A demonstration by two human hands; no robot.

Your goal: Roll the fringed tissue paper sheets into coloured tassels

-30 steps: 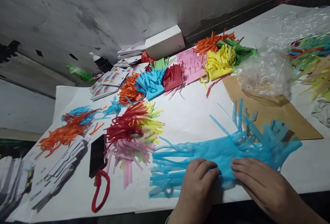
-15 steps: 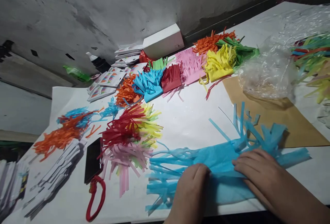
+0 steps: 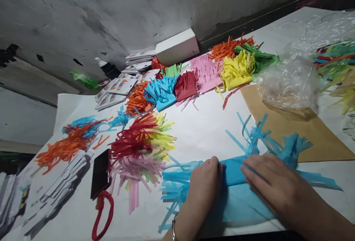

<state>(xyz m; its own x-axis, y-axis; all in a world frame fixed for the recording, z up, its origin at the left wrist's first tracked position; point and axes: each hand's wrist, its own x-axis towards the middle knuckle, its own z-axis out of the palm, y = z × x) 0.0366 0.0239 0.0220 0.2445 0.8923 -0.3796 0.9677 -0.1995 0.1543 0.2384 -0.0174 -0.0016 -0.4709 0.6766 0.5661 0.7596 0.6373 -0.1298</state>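
A sheet of blue fringed tissue paper (image 3: 235, 174) lies on the white table near me, partly rolled into a tight band, with loose strips fanning out at both ends. My left hand (image 3: 203, 189) presses on the roll's left part, fingers curled over its far edge. My right hand (image 3: 273, 185) lies flat on the right part, fingers spread and pointing left. Both hands press the paper against the table. A bracelet shows on my left wrist.
A red, yellow and pink fringe pile (image 3: 138, 148) lies left of the blue paper, beside a black phone (image 3: 100, 174) with a red strap. Folded coloured fringes (image 3: 194, 78) line the back. Brown paper (image 3: 299, 130) and a clear plastic bag (image 3: 288, 82) sit right; card stacks (image 3: 63, 185) left.
Both hands have slid away from me across the blue paper, rolling it into a narrower band. The fringe strips at the right end have bunched up and shifted.
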